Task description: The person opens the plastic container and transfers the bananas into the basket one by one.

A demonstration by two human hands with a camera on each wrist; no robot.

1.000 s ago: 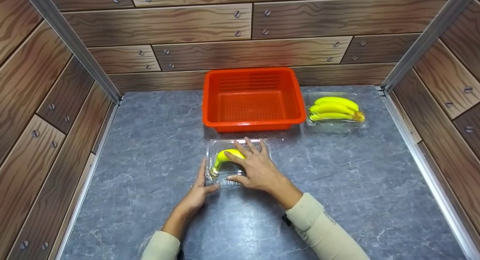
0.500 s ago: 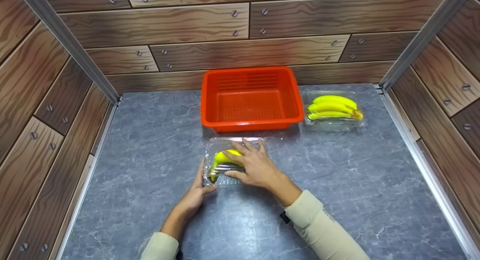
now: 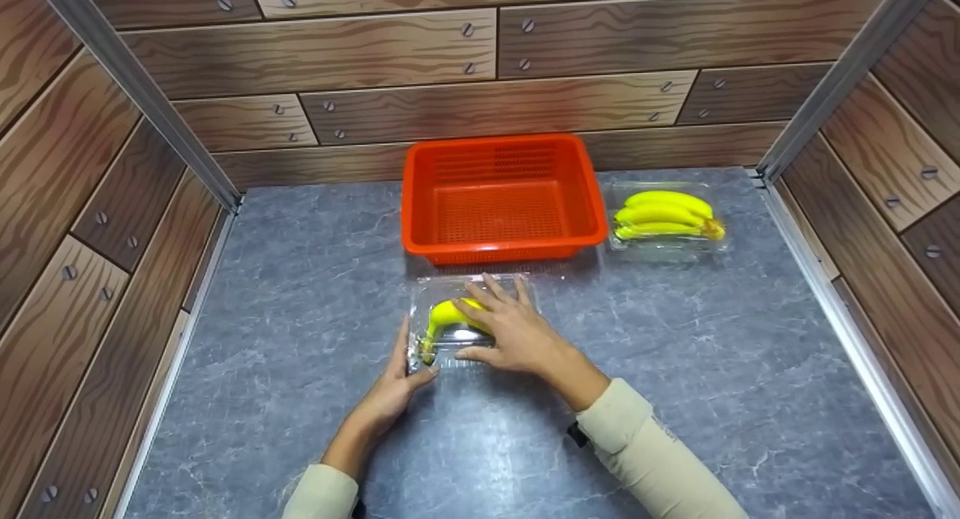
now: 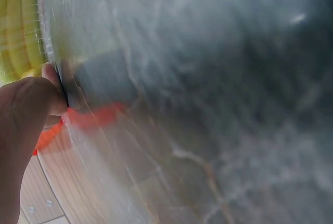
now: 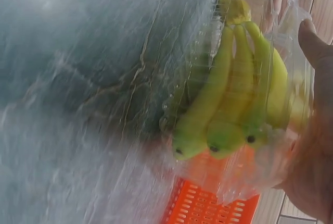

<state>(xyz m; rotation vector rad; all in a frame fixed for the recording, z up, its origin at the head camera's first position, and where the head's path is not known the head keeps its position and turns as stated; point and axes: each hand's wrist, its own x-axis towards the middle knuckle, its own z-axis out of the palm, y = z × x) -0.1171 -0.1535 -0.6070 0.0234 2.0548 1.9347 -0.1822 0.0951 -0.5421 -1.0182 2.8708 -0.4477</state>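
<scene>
A clear plastic clamshell box (image 3: 450, 358) with a bunch of yellow bananas (image 3: 446, 313) inside lies in front of the red basket. My right hand (image 3: 514, 331) rests on the lid with its fingers spread, covering the box's right part. At the front left corner, my left hand (image 3: 386, 391) touches the box with straight fingers along the left side and the thumb by the front edge. The right wrist view shows several bananas (image 5: 234, 88) through the plastic, with the right hand (image 5: 315, 146) over the lid. Whether the lid is fully latched cannot be told.
A red plastic basket (image 3: 504, 249) with nothing visible in it stands behind the box, near the wooden-patterned back wall (image 3: 390, 54). To its right lies a second clear box (image 3: 667, 250) with bananas (image 3: 664, 211). Metal rails edge the grey marbled tabletop (image 3: 712, 369).
Both hands stay at the box. The reflections on the lid have shifted under my right hand, and its thumb has moved slightly. The other box and the basket stay put.
</scene>
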